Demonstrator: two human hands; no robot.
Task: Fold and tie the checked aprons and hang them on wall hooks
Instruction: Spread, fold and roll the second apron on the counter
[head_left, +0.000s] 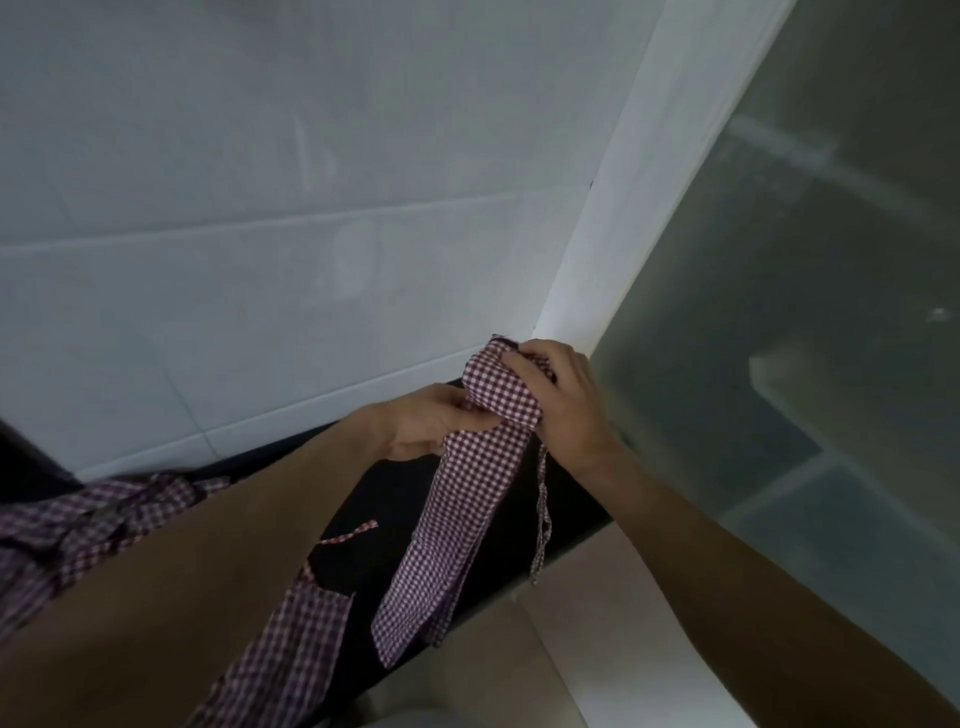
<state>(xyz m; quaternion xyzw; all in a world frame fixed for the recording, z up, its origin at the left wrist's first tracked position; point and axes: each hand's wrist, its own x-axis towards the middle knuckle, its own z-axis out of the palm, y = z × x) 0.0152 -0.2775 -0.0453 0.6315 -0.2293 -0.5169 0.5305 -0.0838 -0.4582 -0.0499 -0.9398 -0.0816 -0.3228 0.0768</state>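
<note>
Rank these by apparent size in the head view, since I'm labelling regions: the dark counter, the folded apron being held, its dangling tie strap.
1. dark counter, partly hidden
2. folded apron, held by both hands
3. dangling tie strap, thin

Hands (493, 400) hide the apron's (467, 493) knot.

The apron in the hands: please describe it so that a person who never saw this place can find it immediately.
Start at the white corner post between the tiled wall and the glass panel. At its foot, the left hand and right hand grip a folded apron above the dark counter. Unlike the other aprons lying loose at left, it is a narrow strip, hanging down.
</note>
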